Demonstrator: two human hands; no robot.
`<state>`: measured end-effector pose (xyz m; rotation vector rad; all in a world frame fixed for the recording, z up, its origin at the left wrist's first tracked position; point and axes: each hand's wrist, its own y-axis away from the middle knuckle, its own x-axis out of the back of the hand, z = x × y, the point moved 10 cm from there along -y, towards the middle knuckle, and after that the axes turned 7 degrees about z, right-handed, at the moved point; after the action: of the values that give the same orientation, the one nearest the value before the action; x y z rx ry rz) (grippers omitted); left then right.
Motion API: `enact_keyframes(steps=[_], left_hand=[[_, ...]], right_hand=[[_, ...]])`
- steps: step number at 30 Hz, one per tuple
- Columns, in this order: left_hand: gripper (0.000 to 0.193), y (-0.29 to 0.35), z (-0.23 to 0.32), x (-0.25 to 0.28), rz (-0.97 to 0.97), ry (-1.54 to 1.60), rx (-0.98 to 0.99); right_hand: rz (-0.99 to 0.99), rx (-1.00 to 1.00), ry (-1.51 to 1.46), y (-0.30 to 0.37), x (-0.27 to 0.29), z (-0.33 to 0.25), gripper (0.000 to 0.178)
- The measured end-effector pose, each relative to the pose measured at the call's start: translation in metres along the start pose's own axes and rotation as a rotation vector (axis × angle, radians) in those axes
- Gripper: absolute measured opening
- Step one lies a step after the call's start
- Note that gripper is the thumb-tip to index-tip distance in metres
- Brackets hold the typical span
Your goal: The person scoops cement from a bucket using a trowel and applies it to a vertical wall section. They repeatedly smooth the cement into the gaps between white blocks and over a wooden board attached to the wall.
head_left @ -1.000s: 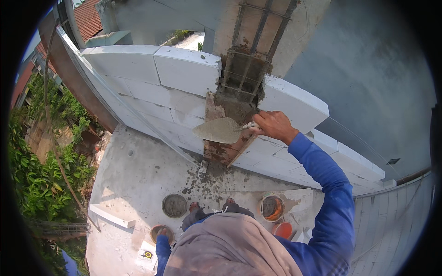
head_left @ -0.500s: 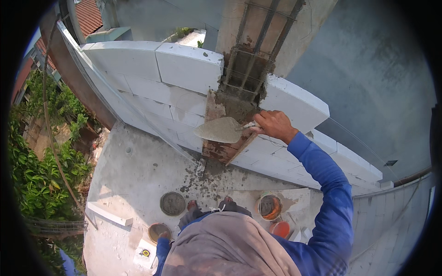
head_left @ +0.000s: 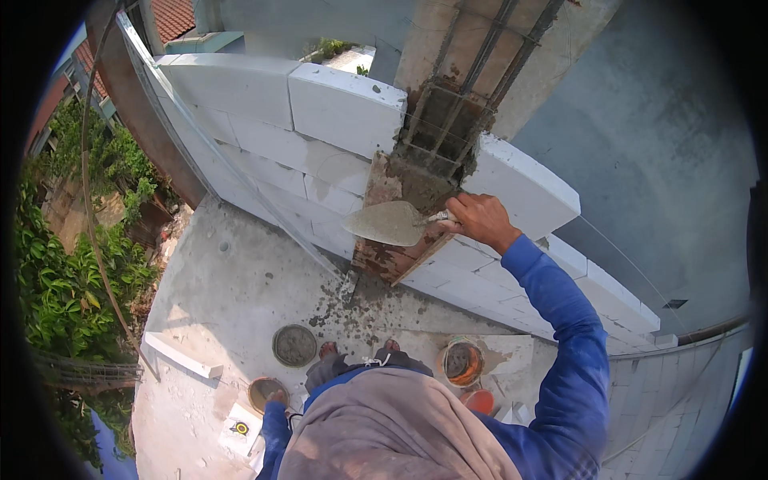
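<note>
My right hand (head_left: 482, 219) is wrapped round the handle of a pointing trowel (head_left: 386, 223). The broad blade points left, is grey with mortar, and hangs in front of a mortar-stained wooden board (head_left: 379, 258). That board stands against the foot of a column gap, where steel bars (head_left: 448, 120) rise out of wet grey mortar. White blocks (head_left: 347, 106) flank the gap on both sides. Down at lower left, my left hand (head_left: 277, 398) grips the rim of a small bucket (head_left: 262, 392); its fingers show only partly.
A round tub of mortar (head_left: 294, 346) stands by my feet, with an orange-lined bucket (head_left: 462, 363) to the right. A tape measure (head_left: 239, 428) lies at lower left near a white strip (head_left: 183, 355). A straightedge (head_left: 240, 172) leans on the wall. Splattered mortar dots the floor.
The view has shifted slightly, so the wall and floor sit differently in it. The trowel stays in my right hand with its blade before the board; my left hand remains at the bucket.
</note>
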<state>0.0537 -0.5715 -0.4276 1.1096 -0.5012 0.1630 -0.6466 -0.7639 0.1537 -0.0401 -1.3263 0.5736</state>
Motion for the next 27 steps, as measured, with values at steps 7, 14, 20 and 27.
enact_keyframes(steps=[7, 14, 20, 27], left_hand=[[0.074, 0.001, -0.014, 0.002, 0.020, 0.039, 0.035], [0.074, 0.005, -0.033, -0.001, 0.044, 0.073, 0.076], [0.074, 0.005, -0.042, 0.004, 0.072, 0.105, 0.107], [0.075, -0.010, -0.046, -0.013, 0.062, 0.185, 0.101]], right_hand=[[-0.020, -0.186, -0.007, 0.005, -0.007, 0.025, 0.041], [0.015, -0.311, -0.062, -0.003, 0.001, 0.031, 0.043], [-0.233, -0.462, -0.138, 0.011, -0.026, 0.021, 0.048], [-0.531, -0.431, 0.155, 0.042, -0.082, 0.059, 0.054]])
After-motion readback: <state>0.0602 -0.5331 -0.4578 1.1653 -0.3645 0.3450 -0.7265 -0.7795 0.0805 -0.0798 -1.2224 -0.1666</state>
